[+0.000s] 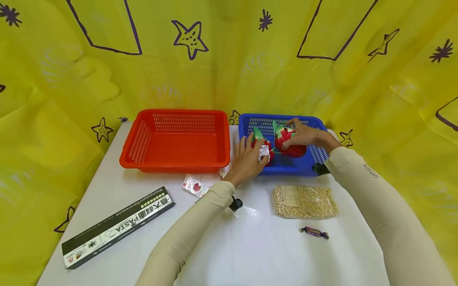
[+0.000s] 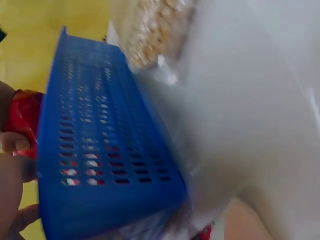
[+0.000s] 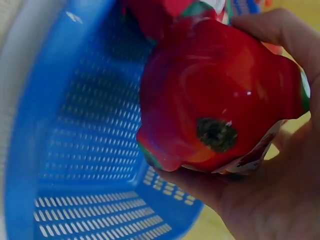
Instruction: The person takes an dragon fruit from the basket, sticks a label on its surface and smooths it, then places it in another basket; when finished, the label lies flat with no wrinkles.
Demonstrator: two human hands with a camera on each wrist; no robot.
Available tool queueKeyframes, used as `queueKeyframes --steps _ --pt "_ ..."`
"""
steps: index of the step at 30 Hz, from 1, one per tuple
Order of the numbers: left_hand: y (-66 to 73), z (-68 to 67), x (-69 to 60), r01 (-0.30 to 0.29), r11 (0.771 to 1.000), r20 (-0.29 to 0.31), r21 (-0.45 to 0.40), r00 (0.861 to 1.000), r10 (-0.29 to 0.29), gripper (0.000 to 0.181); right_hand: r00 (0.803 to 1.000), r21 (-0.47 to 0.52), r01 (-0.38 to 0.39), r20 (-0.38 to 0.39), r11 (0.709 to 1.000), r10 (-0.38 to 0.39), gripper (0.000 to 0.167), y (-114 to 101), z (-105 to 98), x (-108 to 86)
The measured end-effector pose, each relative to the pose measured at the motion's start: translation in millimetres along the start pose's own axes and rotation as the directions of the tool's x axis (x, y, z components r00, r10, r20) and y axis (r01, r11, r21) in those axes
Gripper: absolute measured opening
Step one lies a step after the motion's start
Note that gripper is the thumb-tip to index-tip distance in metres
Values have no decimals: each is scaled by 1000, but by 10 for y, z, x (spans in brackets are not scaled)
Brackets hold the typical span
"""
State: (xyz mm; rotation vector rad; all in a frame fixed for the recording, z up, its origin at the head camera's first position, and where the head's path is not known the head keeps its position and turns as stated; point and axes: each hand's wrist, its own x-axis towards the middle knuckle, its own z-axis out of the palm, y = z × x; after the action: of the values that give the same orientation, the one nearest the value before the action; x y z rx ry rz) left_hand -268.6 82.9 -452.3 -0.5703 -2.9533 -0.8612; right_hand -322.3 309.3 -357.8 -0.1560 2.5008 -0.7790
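Observation:
In the head view, my right hand (image 1: 304, 135) grips a dragon fruit (image 1: 291, 149), red with green tips, over the blue basket (image 1: 286, 171). Seen from the right wrist, this dragon fruit (image 3: 200, 85) shows a dark round end, and the fingers and thumb of my right hand (image 3: 280, 185) curl round its sides. Left of it, my left hand (image 1: 248, 159) holds a second dragon fruit (image 1: 270, 153) with a crumpled white label (image 1: 264, 152), fingers on one side and thumb on the other. The two fruits are side by side. The left wrist view is partly blurred.
A red basket (image 1: 184, 165) stands left of the blue one. In front lie a long pasta box (image 1: 118, 228), a small packet with a fruit picture (image 1: 193, 185), a clear bag of pale grains (image 1: 315, 202) and a purple-wrapped candy (image 1: 315, 232). A yellow curtain (image 1: 222, 79) hangs behind.

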Motion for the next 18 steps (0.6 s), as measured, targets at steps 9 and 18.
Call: queueKeyframes --steps 9,18 --pt "-60 130 72 66 995 -17 -81 998 -68 70 997 14 -59 53 998 58 95 305 118 250" --pt "-141 172 100 136 966 -78 -222 985 -156 86 999 75 -33 -5 997 34 94 468 310 390"
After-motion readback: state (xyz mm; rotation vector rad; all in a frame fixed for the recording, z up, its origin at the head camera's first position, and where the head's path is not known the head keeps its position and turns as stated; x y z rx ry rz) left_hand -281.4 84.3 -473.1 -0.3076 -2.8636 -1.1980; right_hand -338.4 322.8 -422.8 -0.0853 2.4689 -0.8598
